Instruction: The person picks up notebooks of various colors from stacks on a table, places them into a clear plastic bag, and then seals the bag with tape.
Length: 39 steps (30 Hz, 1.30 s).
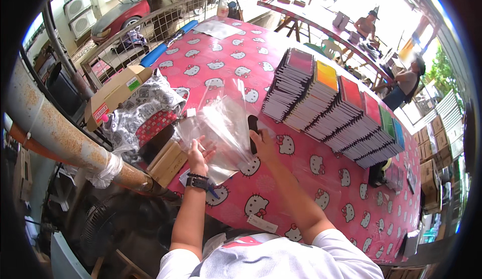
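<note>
Clear plastic sheets (pixel 217 121) at the centre of the frame; left hand (pixel 200 155) over their lower-left part, fingers spread; right hand (pixel 263 142) at their right edge, fingers holding a dark object (pixel 252 124).

The right hand (pixel 263 142) covers part of a black thing (pixel 252 124), its kind unclear; glare on the clear bags (pixel 221 128) blurs their edges and hides their count. The trunk (pixel 159 8), itself cut by the upper edge, hides part of the red car (pixel 131 15); the lower edge crops the shirt (pixel 271 261).
</note>
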Available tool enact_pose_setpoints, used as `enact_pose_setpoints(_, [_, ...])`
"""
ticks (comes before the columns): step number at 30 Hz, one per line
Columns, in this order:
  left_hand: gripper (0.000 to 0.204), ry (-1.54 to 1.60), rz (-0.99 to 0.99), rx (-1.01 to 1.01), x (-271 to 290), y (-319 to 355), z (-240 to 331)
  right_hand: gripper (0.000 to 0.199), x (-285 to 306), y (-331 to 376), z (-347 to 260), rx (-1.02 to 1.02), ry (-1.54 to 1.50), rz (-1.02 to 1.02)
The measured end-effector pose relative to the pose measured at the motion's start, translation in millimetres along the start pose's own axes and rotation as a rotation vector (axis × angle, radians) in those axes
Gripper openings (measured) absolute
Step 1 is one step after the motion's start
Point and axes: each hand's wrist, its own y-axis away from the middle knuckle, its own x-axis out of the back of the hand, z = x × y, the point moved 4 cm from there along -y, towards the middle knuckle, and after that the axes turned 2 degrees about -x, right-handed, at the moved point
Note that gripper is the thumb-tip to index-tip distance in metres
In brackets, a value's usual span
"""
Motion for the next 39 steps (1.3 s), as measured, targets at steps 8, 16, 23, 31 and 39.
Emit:
enact_pose_setpoints(8, [0.043, 0.006, 0.065, 0.082, 14, 8, -13, 0.067, -34, 15, -93, 0.616, 0.533, 0.137])
enact_pose_setpoints(16, [0.055, -0.894, 0.212, -0.990, -16, 92, 42, 0.049, 38, 60, -9, 0.539, 0.464, 0.081])
enact_pose_setpoints(23, [0.033, -1.023, -0.995, -1.010, -131, 197, -91, 0.034, 216, 201, 84, 0.061, 0.473, 0.325])
enact_pose_setpoints(31, [0.023, -1.488, -1.380, -0.557, -176, 248, -166, 0.031, 279, 273, 140, -0.038, 0.904, 0.141])
enact_pose_setpoints(39, [0.052, -1.759, -1.094, -1.079, -207, 192, -179, 0.059, 244, 232, 123, 0.037, 0.832, 0.147])
